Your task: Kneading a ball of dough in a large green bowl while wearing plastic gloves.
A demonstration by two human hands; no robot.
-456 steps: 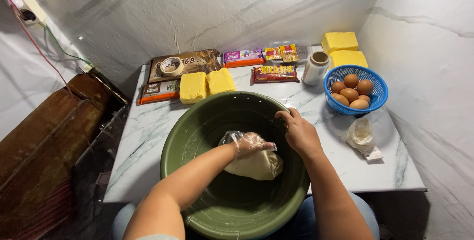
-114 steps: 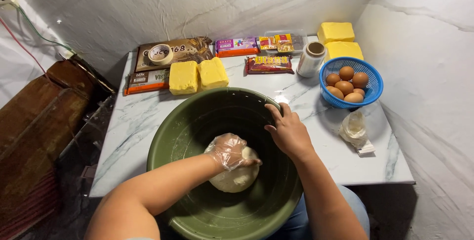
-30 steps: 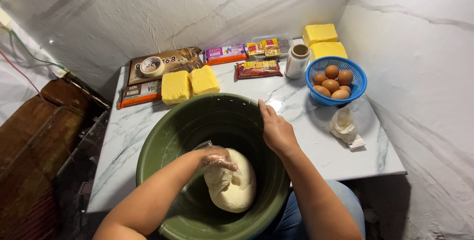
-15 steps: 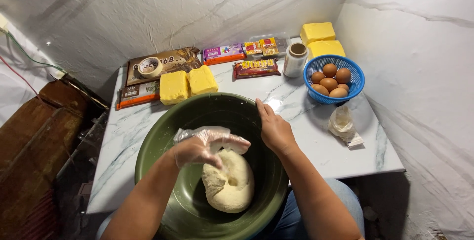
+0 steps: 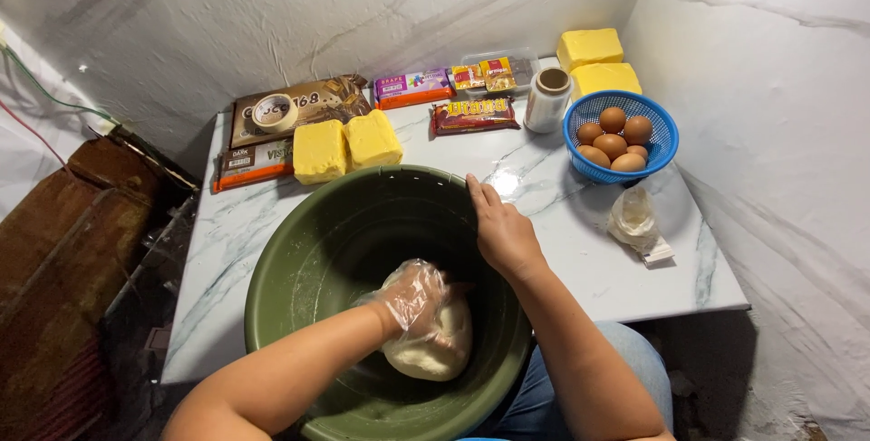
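Pressing down into a pale lump of dough (image 5: 433,350), the left hand (image 5: 412,298) wears a thin clear plastic glove, its fingers curled over the top of the lump and bearing on it rather than lifting it. The dough lies on the bottom of a big olive-green plastic basin (image 5: 299,269), toward the basin's five o'clock side. The right hand (image 5: 501,232) is bare and rests on the basin's rim at about two o'clock, fingers nearly straight and close together, laid flat over the edge, gripping nothing else.

The basin sits at the near edge of a white marble-patterned table (image 5: 580,251). At three o'clock from the basin, a crumpled clear plastic bag (image 5: 633,220) lies on the tabletop. Farther off, at about eleven o'clock, two yellow butter blocks (image 5: 346,144) stand side by side, just beyond the rim. At two o'clock, a blue plastic basket (image 5: 662,137) holds brown eggs (image 5: 613,140). Just beside it stands a roll of clear film (image 5: 548,100). Along the far wall lie flat chocolate packets (image 5: 299,107) and two more yellow blocks (image 5: 594,60).
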